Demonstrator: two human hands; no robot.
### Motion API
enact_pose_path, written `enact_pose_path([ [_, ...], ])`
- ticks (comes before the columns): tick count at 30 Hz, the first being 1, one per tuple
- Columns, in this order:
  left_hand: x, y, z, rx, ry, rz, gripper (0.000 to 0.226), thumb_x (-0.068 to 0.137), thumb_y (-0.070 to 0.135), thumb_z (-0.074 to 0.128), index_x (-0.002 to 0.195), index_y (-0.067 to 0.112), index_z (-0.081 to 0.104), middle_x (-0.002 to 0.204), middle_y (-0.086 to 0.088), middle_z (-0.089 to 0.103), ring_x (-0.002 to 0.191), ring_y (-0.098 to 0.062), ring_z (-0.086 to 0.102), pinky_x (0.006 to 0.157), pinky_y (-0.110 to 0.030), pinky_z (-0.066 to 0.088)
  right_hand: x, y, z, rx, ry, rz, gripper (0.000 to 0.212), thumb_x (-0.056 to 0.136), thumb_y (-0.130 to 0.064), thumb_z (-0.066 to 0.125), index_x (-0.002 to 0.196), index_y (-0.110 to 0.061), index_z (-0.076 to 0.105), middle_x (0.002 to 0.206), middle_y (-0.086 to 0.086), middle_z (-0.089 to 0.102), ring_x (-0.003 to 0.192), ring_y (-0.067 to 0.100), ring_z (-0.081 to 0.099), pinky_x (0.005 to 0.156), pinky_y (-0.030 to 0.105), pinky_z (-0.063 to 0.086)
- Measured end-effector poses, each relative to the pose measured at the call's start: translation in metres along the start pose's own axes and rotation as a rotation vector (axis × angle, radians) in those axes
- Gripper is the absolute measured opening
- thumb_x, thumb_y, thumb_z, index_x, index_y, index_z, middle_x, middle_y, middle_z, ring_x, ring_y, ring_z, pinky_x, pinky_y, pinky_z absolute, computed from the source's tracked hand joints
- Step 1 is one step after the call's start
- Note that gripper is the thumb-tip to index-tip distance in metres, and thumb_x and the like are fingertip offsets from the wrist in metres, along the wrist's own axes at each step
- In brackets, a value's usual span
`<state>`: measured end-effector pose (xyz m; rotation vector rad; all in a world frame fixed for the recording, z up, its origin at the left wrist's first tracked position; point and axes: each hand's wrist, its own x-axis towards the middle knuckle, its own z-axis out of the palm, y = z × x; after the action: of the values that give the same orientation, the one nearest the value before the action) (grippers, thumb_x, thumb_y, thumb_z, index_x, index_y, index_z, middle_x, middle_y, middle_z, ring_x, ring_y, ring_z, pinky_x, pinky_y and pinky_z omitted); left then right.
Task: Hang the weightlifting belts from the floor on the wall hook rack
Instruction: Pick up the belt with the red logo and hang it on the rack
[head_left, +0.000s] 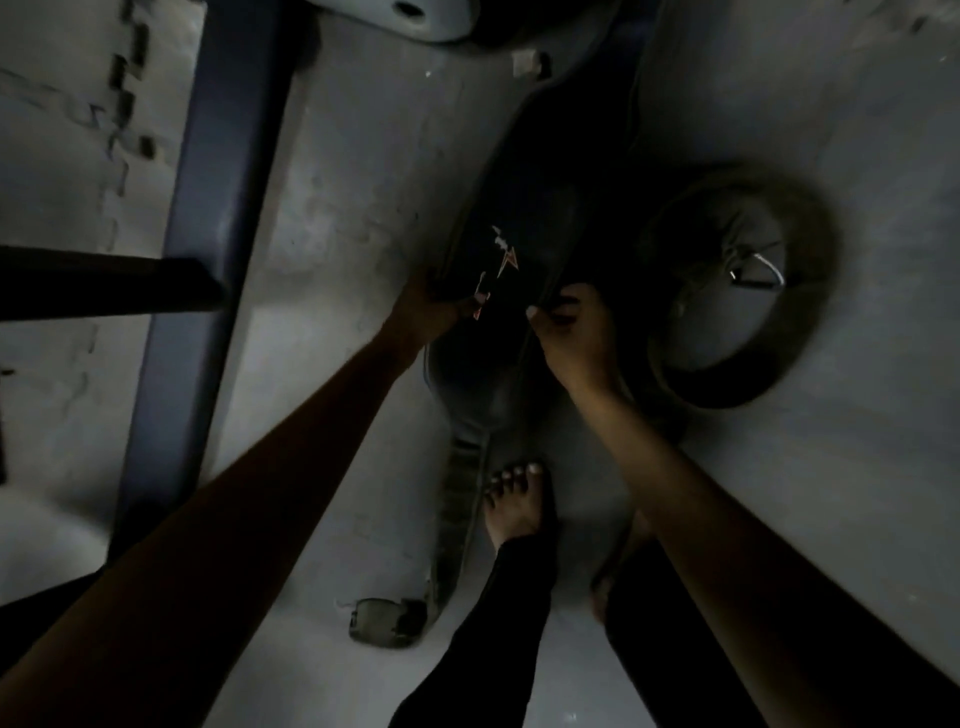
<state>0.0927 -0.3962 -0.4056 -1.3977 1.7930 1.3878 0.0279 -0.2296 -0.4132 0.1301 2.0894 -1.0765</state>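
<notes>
I am looking straight down in dim light at a pale grey floor (779, 493), and the long black weightlifting belt with a small pink-and-white logo (498, 270) is my landmark: it lies stretched across the floor from the top of the view down toward the bare feet. My left hand (426, 306) is closed over the belt's left edge, just beside the logo, fingers curled onto the dark material. My right hand (571, 327) is closed on the belt's right edge, thumb and fingers pinched together on the rim, directly opposite the left hand. Below both hands the belt widens into a rounded pad, then narrows into a ribbed grey strap (460, 514) that ends in a dull metal buckle (387, 621) flat on the floor. To the right of the black belt, touching or nearly touching it, a second dark belt coiled into a standing ring (779, 332) rests on the floor, with a shiny metal buckle loop (761, 273) inside the ring. A bare foot (514, 506) stands just right of the ribbed strap. Left of the black belt runs a dark blue steel beam (208, 234), with a black bar (104, 283) crossing it. Blur hides finer detail.
</notes>
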Motion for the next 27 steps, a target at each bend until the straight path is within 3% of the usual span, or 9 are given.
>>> enact_pose_path([
  [3,0.0,0.005,0.0,0.004,0.025,0.006,0.066,0.081,0.03,0.08,0.138,0.011,0.053,0.136,-0.002,0.059,0.127,-0.019,0.054,0.1,-0.03,0.047,0.008,-0.015,-0.002,0.013,-0.051,0.049,0.017,0.093,-0.015,0.071,0.105,-0.011,0.06,0.099,0.009,0.068,0.094,0.022,0.067,0.074,0.03,0.053],
  [7,-0.029,0.02,-0.015,0.044,0.182,0.016,0.078,0.076,0.046,0.082,0.137,0.008,0.052,0.134,-0.007,0.06,0.122,-0.024,0.057,0.103,-0.038,0.049,-0.01,-0.039,-0.024,0.077,-0.089,0.069,0.018,0.092,-0.012,0.07,0.109,-0.012,0.062,0.106,0.011,0.072,0.099,0.026,0.07,0.084,0.04,0.059],
  [10,-0.06,0.046,-0.03,0.016,0.155,0.05,0.075,0.07,0.057,0.081,0.121,0.005,0.062,0.115,-0.008,0.069,0.108,-0.023,0.065,0.085,-0.03,0.055,-0.04,-0.057,-0.055,0.232,-0.108,0.107,0.022,0.093,-0.007,0.068,0.113,-0.012,0.061,0.106,0.007,0.069,0.095,0.018,0.066,0.079,0.028,0.054],
  [13,-0.108,0.09,-0.037,-0.074,0.107,0.113,0.058,0.075,0.041,0.084,0.115,0.006,0.06,0.104,-0.003,0.068,0.094,-0.019,0.066,0.067,-0.021,0.051,-0.078,-0.081,-0.09,0.369,-0.097,0.094,0.045,0.085,-0.016,0.075,0.127,-0.013,0.059,0.123,0.009,0.07,0.114,0.026,0.066,0.097,0.041,0.056],
  [16,-0.165,0.144,-0.041,-0.161,0.08,0.189,0.048,0.075,0.03,0.087,0.109,0.008,0.06,0.096,0.0,0.066,0.084,-0.013,0.066,0.072,-0.032,0.06,-0.116,-0.117,-0.13,0.546,-0.06,0.096,0.064,0.083,-0.014,0.076,0.141,-0.016,0.051,0.136,0.009,0.066,0.123,0.026,0.064,0.095,0.039,0.056],
  [18,-0.207,0.182,-0.046,-0.206,0.043,0.245,0.038,0.074,0.026,0.088,0.097,0.012,0.061,0.095,-0.008,0.07,0.084,-0.019,0.071,0.077,-0.038,0.061,-0.142,-0.148,-0.165,0.641,-0.026,0.078,0.065,0.09,-0.005,0.071,0.148,-0.016,0.045,0.139,0.009,0.065,0.124,0.025,0.064,0.086,0.03,0.055],
  [22,-0.298,0.254,-0.049,-0.314,-0.021,0.378,0.033,0.079,0.007,0.082,0.081,0.017,0.051,0.074,-0.002,0.065,0.048,0.001,0.062,0.047,-0.016,0.05,-0.202,-0.211,-0.23,0.822,0.066,0.008,0.059,0.089,-0.007,0.075,0.142,-0.014,0.05,0.123,0.009,0.074,0.112,0.027,0.072,0.093,0.043,0.06],
  [25,-0.37,0.29,-0.056,-0.357,-0.014,0.467,0.036,0.076,0.004,0.084,0.075,0.017,0.05,0.072,0.001,0.064,0.05,0.004,0.061,0.05,-0.014,0.049,-0.262,-0.256,-0.271,0.906,0.085,-0.059,0.036,0.088,-0.01,0.076,0.119,-0.018,0.059,0.114,0.01,0.076,0.099,0.028,0.074,0.09,0.047,0.061],
  [27,-0.426,0.307,-0.065,-0.381,-0.015,0.516,0.036,0.074,0.006,0.085,0.075,0.017,0.052,0.072,0.001,0.066,0.053,0.001,0.063,0.053,-0.016,0.051,-0.306,-0.282,-0.297,0.941,0.099,-0.121,0.035,0.089,-0.007,0.074,0.118,-0.018,0.058,0.11,0.009,0.076,0.093,0.025,0.074,0.083,0.043,0.064],
])
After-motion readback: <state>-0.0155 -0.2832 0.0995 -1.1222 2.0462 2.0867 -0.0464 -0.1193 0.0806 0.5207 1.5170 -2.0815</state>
